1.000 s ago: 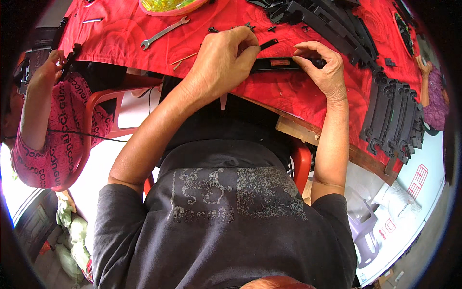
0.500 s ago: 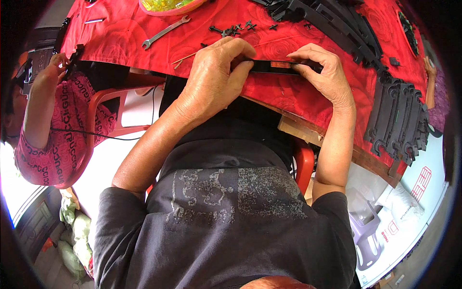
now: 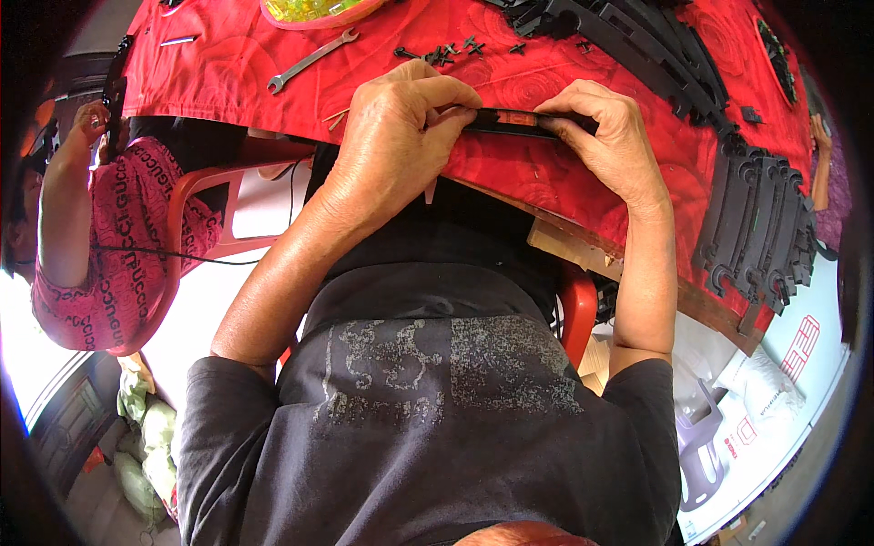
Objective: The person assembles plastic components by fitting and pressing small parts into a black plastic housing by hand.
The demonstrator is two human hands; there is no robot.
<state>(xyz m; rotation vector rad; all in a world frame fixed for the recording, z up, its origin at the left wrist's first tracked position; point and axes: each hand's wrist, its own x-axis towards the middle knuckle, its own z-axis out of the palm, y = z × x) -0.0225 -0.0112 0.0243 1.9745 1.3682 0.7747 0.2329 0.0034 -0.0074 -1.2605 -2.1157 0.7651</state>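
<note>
A narrow black plastic strip (image 3: 508, 128) with an orange patch near its middle spans the gap between my hands, over the front part of the red-covered table. Its left end is pinched by my left hand (image 3: 401, 136), thumb against the bent fingers. At the other end my right hand (image 3: 605, 132) grips it between thumb and forefinger. My fingers hide both ends of the strip. Beyond the hands lie several small black cross-shaped pieces (image 3: 446, 53). A metal open-ended wrench (image 3: 312, 62) rests farther left, and thin wooden sticks (image 3: 338, 118) lie beside my left wrist.
Long black plastic parts (image 3: 628, 55) are heaped at the far right. More black parts (image 3: 756, 218) are stacked along the right table edge. A bowl of yellow pieces (image 3: 319, 7) stands at the back. People sit at left and far right; a red chair (image 3: 177, 218) is at left.
Both hands and the strip have shifted slightly to the left, still holding it. The left person's hand has moved a little.
</note>
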